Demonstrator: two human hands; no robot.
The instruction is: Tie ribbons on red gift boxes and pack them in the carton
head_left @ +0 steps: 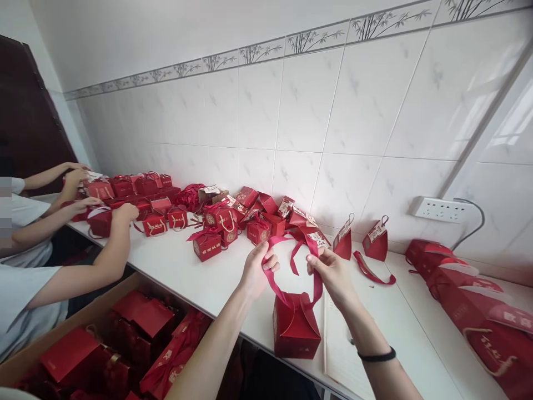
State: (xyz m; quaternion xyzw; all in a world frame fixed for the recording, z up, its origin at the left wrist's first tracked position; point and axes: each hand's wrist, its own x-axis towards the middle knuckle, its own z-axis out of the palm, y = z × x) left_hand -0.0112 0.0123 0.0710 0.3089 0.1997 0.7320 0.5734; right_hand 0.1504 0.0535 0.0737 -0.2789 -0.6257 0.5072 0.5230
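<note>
Close in front of me, at the table's near edge, stands a small red gift box [296,328] with its top flaps folded together. A dark pink ribbon [317,286] rises from both sides of it in a loop. My left hand [258,266] pinches the ribbon on the left, and my right hand [331,272], with a black band on the wrist, pinches it on the right. One loose end of the ribbon hangs between the hands. Both hands are above the box and do not touch its body.
Several red boxes [207,245] and tags lie along the tiled wall. Two red tagged pieces [376,243] and a curled ribbon [372,272] are at the right, before more boxes [470,305]. A carton [75,328] of boxes is at lower left. Co-workers' arms [104,255] handle boxes at the left.
</note>
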